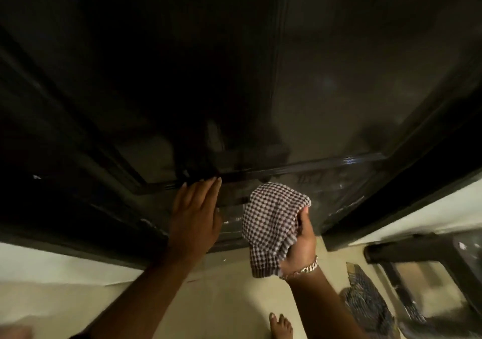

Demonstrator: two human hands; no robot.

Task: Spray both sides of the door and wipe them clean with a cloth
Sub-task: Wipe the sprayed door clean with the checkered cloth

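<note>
While our left hand [194,216] presses flat on the dark door [326,104] and our right hand [300,244] grips the checkered cloth [271,218], leaning could swing it away.

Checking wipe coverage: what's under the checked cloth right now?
The checked cloth, held by the right hand, covers part of the dark door low down. Whether the covered patch is clean cannot be seen.

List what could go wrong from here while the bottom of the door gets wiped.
1. The bare foot stands near the dark glossy door; spray drips could make the pale tiled floor slippery.
2. The left hand lies flat on the panel and may leave fresh smudges.
3. The right hand holds the checked cloth bunched, so it may miss the moulding grooves.
</note>
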